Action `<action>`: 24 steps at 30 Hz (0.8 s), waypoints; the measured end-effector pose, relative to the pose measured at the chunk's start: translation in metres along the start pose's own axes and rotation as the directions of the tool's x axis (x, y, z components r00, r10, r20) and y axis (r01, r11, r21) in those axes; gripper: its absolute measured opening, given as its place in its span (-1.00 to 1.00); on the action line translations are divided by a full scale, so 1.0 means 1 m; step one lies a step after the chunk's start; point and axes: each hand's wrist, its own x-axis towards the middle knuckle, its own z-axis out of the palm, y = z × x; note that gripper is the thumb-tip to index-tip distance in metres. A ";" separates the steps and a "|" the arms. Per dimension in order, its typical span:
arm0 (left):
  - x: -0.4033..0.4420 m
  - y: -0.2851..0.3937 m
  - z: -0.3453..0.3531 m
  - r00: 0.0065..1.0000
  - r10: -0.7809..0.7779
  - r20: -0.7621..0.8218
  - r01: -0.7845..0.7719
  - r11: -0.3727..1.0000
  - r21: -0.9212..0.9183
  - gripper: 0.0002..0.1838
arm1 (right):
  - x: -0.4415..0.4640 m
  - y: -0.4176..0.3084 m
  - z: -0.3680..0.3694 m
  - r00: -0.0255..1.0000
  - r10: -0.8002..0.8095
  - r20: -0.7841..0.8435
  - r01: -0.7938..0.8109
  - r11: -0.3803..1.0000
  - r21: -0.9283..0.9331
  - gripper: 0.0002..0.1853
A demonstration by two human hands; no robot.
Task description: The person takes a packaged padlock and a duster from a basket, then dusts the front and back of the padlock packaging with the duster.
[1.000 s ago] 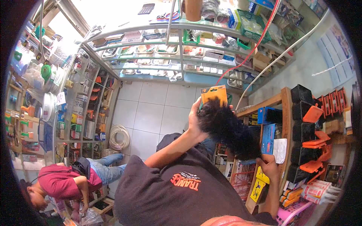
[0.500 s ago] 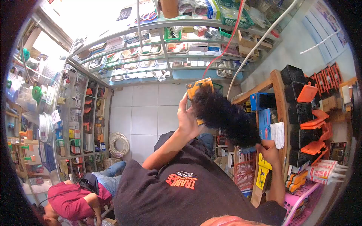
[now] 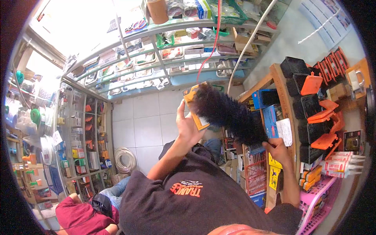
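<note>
My left hand (image 3: pixel 188 129) is closed around a yellow box (image 3: pixel 202 123) with dark print near its top, held up in front of my chest. A fluffy black duster (image 3: pixel 235 115) lies across the box's face and covers much of it. At the lower right end of the duster, my right hand (image 3: pixel 279 151) is wrapped round its handle, which the fingers hide.
Wooden shelving (image 3: pixel 290 98) with black bins and orange lids stands at the right, above a pink basket (image 3: pixel 313 207). A glass display case (image 3: pixel 164 74) spans the back. At lower left a person in a maroon shirt (image 3: pixel 82 215) bends down near a coiled cable (image 3: pixel 125 159).
The view has shifted a little. The duster still lies against the box, and both hands keep their hold. The person in maroon has sunk lower in the view.
</note>
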 end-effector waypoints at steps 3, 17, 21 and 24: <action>0.001 -0.001 -0.006 0.999 -0.011 0.032 0.012 1.000 -0.010 -0.15 | -0.002 0.003 -0.006 0.993 0.072 0.093 -0.059 0.990 -0.128 -0.61; 0.000 0.011 -0.013 0.989 -0.119 0.089 0.116 0.993 0.037 -0.13 | -0.001 0.006 -0.008 0.998 0.049 0.030 -0.048 0.998 -0.048 -0.47; -0.003 0.015 0.000 0.990 -0.130 0.060 0.126 0.990 0.055 -0.13 | 0.000 0.009 -0.009 0.997 0.007 0.070 -0.002 0.997 -0.071 -0.47; -0.003 0.018 -0.001 0.987 -0.134 0.086 0.131 0.990 0.045 -0.11 | 0.000 0.013 -0.006 0.999 0.036 0.039 -0.033 0.997 -0.070 -0.47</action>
